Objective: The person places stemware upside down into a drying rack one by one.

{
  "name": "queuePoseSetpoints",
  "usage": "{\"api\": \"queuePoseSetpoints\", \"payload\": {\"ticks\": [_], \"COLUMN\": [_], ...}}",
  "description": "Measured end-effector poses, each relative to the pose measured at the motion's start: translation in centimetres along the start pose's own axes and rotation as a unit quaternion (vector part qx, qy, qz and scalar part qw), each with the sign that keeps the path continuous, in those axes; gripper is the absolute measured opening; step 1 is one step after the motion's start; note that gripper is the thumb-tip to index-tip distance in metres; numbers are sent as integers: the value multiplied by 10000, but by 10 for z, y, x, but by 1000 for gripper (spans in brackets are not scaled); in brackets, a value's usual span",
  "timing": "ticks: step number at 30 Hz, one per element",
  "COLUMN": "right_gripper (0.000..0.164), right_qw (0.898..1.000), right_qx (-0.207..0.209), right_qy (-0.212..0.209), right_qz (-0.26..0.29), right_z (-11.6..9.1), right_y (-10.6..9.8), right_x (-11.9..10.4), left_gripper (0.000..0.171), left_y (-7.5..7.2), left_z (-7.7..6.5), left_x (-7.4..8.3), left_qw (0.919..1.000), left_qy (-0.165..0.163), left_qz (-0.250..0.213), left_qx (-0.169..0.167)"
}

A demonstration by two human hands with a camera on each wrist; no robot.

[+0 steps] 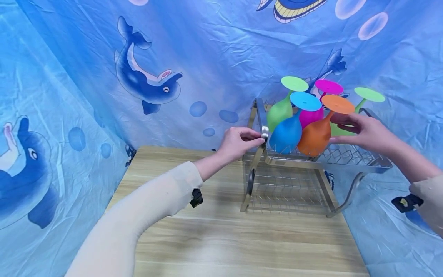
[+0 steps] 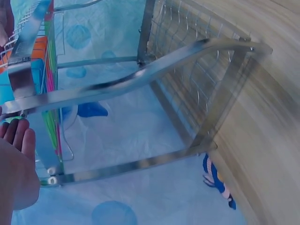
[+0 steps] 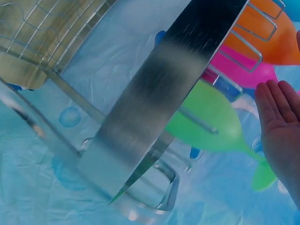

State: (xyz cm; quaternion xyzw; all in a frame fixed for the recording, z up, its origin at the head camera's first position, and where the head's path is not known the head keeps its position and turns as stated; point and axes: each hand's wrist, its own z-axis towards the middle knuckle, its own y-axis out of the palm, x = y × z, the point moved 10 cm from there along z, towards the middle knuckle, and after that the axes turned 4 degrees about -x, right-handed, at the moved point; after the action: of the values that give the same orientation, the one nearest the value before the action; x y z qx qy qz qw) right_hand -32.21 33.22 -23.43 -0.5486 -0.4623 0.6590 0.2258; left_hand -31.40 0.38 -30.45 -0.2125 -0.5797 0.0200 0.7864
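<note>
A two-tier metal dish rack (image 1: pixel 294 163) stands at the table's right rear. Upside-down plastic wine glasses fill part of its upper tier: an orange wine glass (image 1: pixel 315 136) and a blue wine glass (image 1: pixel 285 134) in front, a magenta one (image 1: pixel 328 87) and a green one (image 1: pixel 280 113) behind. Another green wine glass (image 1: pixel 369 94) is farther right, partly covered by my right hand (image 1: pixel 363 130). That hand holds the orange glass at its bowl, thumb in front and fingers toward the back. My left hand (image 1: pixel 238 143) pinches the rack's upright bar (image 1: pixel 265 130) at the left end.
The wood-grain table (image 1: pixel 207 238) spreads in front and to the left. A blue dolphin-print curtain (image 1: pixel 207 57) hangs close behind the rack and along both sides. The rack's lower tier (image 1: pixel 287 192) is a wire basket near the tabletop.
</note>
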Motion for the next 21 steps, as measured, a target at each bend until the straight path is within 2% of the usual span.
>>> {"api": "queuePoseSetpoints", "payload": {"ticks": [4, 7, 9, 11, 15, 18, 21], "right_gripper": [71, 70, 69, 68, 63, 61, 63], "right_qw": [9993, 9973, 9953, 9926, 9820, 9730, 9679], "right_qx": [362, 724, 962, 1211, 1802, 2051, 2076], "right_qy": [22, 70, 71, 22, -481, -918, -1184], "right_qz": [6, 33, 72, 118, 296, 525, 784], "right_z": [-19, -36, -52, -70, -103, -124, -139], "right_y": [-9, -12, -11, -7, 5, 18, 33], "right_x": [11, 18, 19, 18, 6, -2, -5], "left_gripper": [31, 36, 39, 42, 47, 50, 54], "left_y": [-16, -37, -53, -71, -107, -137, -164], "left_z": [-2, -8, -15, -24, -47, -67, -89], "left_x": [1, 3, 6, 8, 2, -12, -31], "left_qw": [9997, 9977, 9934, 9861, 9661, 9484, 9315], "left_qy": [30, -11, 49, 106, 41, -266, -581], "left_qz": [206, 676, 1134, 1651, 2562, 3139, 3570], "left_qx": [-96, -100, -137, -181, -311, -360, -381]}}
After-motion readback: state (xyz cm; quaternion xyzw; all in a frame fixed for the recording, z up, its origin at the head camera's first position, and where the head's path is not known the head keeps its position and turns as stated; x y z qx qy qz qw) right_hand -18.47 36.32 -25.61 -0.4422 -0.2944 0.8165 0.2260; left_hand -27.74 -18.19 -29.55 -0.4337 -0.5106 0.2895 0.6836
